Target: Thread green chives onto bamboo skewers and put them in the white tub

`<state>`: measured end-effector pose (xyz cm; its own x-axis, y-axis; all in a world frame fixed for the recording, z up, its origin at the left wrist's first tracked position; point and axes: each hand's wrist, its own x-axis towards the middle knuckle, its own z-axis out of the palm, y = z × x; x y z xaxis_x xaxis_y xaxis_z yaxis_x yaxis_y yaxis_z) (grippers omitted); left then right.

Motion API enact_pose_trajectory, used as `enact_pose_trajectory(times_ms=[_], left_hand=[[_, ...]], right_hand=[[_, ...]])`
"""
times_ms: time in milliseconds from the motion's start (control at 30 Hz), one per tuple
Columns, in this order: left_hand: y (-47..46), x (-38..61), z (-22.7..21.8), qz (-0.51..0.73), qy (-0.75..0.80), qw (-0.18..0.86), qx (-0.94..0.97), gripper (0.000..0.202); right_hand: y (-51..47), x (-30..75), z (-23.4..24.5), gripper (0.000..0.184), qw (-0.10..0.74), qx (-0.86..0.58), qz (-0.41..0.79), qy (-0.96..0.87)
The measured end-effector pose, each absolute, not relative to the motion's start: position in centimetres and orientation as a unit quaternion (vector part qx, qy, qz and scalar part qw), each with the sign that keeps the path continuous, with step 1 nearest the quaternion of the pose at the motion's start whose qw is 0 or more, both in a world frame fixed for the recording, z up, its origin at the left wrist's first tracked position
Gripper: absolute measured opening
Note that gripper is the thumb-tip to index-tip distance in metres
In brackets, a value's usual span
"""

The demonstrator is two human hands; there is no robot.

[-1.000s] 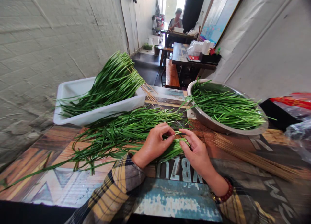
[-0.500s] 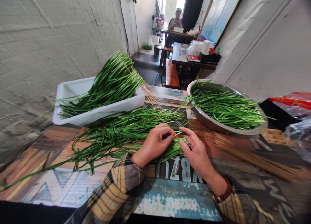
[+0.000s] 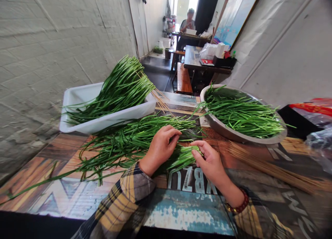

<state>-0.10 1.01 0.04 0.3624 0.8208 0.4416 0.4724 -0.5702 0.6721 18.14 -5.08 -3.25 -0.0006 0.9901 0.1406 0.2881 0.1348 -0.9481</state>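
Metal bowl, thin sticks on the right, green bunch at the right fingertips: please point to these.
Metal bowl (image 3: 220,128), head view: front outer wall.
Thin sticks (image 3: 269,166), head view: middle of the bundle.
Green bunch (image 3: 183,158), head view: middle of its visible stalks.

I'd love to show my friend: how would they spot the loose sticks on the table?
On the table, find the metal bowl at the right. The sticks lie on its near side, right of the right hand. They are thin, brown and bare, unlike the skewers poking from the greens in the tray.
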Motion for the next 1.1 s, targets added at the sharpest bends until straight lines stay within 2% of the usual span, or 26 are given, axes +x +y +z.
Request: enact_pose_trajectory(times_ms=[167,367,500,667,767,867,967,1100], left_hand=[[1.29,-0.25,-0.63,0.298,0.408,0.124,0.854,0.015],[1.27,-0.22,-0.83,0.199,0.411,0.078,0.886,0.012],[1.17,-0.05,-0.83,0.172,0.415,0.056,0.892,0.009],[1.07,0.1,-0.68,0.177,0.393,0.046,0.901,0.018],[1.19,0.02,-0.73,0.238,0.396,0.092,0.882,0.014],[1.32,0.01,-0.77,0.334,0.404,0.2,0.828,0.017],[1.27,0.14,-0.51,0.391,0.397,0.284,0.78,0.021],[1.0,0.36,0.04,0.399,0.384,0.33,0.764,0.016]], right_hand=[[-5.13,18.07,-3.13,0.02,0.449,-0.541,0.383,-0.599],[-5.1,17.83,-3.01,0.019,0.455,-0.539,0.382,-0.597],[-5.03,17.82,-3.07,0.02,0.451,-0.537,0.38,-0.604],[-4.96,17.86,-3.13,0.021,0.445,-0.543,0.368,-0.609],[-4.92,17.88,-2.97,0.026,0.462,-0.543,0.359,-0.602],[-4.88,18.0,-2.85,0.033,0.466,-0.545,0.354,-0.6],[-4.92,18.16,-2.86,0.031,0.454,-0.548,0.349,-0.61],[-5.21,18.21,-2.68,0.027,0.444,-0.548,0.34,-0.622]])
